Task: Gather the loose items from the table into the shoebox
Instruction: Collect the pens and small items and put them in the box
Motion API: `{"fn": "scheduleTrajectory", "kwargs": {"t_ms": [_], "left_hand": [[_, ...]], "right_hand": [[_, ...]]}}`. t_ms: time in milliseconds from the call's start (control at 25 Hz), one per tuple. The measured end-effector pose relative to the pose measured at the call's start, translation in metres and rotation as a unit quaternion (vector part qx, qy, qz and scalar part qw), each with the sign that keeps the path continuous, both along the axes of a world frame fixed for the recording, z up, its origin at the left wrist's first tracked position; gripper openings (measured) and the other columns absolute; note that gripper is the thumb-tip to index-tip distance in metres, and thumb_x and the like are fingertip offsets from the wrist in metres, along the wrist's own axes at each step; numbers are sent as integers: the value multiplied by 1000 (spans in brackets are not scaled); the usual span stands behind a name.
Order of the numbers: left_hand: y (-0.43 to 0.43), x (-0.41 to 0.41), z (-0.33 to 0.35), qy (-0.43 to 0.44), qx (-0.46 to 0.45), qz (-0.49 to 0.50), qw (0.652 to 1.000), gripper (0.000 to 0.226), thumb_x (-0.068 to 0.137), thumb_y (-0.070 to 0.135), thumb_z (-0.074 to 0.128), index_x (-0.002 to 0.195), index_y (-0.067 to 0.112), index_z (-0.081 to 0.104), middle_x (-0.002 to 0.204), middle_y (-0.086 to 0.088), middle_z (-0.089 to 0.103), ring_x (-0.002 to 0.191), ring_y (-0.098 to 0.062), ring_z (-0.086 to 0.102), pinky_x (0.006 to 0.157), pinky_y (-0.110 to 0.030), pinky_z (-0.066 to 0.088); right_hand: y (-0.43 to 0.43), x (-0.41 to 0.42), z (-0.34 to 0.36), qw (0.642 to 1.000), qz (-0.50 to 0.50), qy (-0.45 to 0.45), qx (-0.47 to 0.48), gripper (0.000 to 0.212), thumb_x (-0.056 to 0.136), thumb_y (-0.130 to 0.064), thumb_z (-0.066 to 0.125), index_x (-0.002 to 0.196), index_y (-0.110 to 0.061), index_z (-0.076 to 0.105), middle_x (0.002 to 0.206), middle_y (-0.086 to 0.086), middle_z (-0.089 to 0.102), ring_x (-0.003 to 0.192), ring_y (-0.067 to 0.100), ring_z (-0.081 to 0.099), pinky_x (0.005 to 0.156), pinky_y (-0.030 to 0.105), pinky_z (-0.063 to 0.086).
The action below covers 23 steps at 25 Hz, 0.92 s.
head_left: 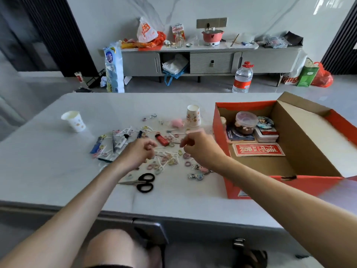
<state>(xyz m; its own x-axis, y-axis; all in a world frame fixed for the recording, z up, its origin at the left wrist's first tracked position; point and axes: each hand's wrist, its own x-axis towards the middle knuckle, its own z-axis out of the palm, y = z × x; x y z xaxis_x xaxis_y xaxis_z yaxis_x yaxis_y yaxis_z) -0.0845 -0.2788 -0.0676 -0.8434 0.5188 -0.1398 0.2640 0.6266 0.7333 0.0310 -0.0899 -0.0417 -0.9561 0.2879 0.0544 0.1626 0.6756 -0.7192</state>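
Mid-gathering: left hand point(142, 151) and right hand point(198, 147) hover, fingers curled, over scattered hair ties point(170, 161); I cannot tell whether either holds anything. The next move probably calls for carrying pickings right into the shoebox point(270, 187).

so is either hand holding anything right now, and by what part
Cannot be told: the left hand and right hand are curled above the hair ties, with nothing clearly visible in either.

Left hand point(142, 151) and right hand point(198, 145) hover over hair ties point(187, 163).

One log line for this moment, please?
stage: gathering | left hand: curled above hair ties | right hand: curled above them | shoebox: open, partly filled
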Motion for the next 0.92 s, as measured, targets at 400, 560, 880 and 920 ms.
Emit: {"fn": "scheduleTrajectory", "kwargs": {"t_ms": [400,560,880,920], "left_hand": [[-128,-85,-73,288,-216,-98,928,22,90,13,67,111,14,68,113,-4,68,109,-27,57,94,-33,41],[-130,-108,-82,274,-210,-143,928,9,89,12,65,98,9,64,99,-6,64,98,-26,56,86,-30,40],[-135,-152,-65,108,-125,169,972,13,96,24,51,102,12,51,91,-8,63,82,-28,58,63,-33,38],[-123,-158,-65,78,-141,190,968,16,93,26,53,99,11,53,93,-11,64,84,-31,59,64,-34,39]], "right_hand": [[-106,-121,-96,966,152,-63,201,32,94,-13,45,122,-22,59,118,7,59,100,27,61,70,33,50],[-111,-203,-104,961,111,-27,250,27,97,-26,47,119,-15,58,115,11,57,96,28,59,68,35,51],[-117,-265,-110,964,9,-108,244,14,87,-10,55,100,-8,54,78,2,51,65,20,49,47,25,27],[-115,-265,-107,974,-4,-112,197,20,87,-9,54,107,-4,52,84,5,54,74,24,54,51,26,33]]}}
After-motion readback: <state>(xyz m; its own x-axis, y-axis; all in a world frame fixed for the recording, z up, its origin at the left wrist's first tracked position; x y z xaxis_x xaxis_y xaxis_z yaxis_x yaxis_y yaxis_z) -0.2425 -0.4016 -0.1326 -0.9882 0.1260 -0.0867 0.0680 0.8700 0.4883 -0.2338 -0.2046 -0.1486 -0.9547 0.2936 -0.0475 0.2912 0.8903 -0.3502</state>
